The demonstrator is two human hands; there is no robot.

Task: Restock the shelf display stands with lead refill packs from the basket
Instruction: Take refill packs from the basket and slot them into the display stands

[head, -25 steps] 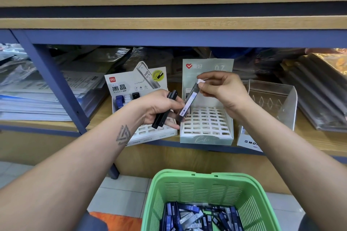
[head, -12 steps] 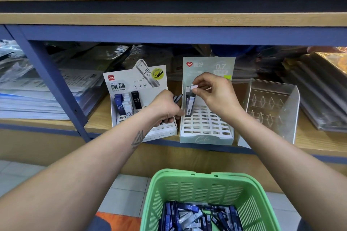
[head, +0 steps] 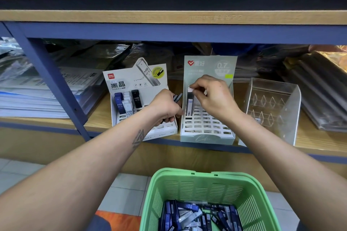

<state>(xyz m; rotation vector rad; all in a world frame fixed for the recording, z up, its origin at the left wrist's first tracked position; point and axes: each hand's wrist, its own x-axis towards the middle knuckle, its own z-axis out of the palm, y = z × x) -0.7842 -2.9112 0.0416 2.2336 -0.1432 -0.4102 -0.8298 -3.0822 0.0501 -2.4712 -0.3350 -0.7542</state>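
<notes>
Right hand (head: 212, 97) pinches the light, stiff lead refill pack (head: 189, 104) by its white cap; left hand (head: 167, 107) grips spare packs (head: 178, 97).

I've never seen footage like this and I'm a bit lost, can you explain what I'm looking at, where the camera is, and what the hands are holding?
There is no machine here: these are a person's two bare hands, filmed by a wide-angle camera worn on the head, looking forward and down. In front is a shop shelf with three display stands: a white stand holding a few lead packs, a pale green stand with mostly empty slots, and a clear stand. The right hand pinches the top of one lead pack, standing it upright in the green stand's back left corner. The left hand grips more dark packs. Below sits a green basket with many packs inside.
</notes>
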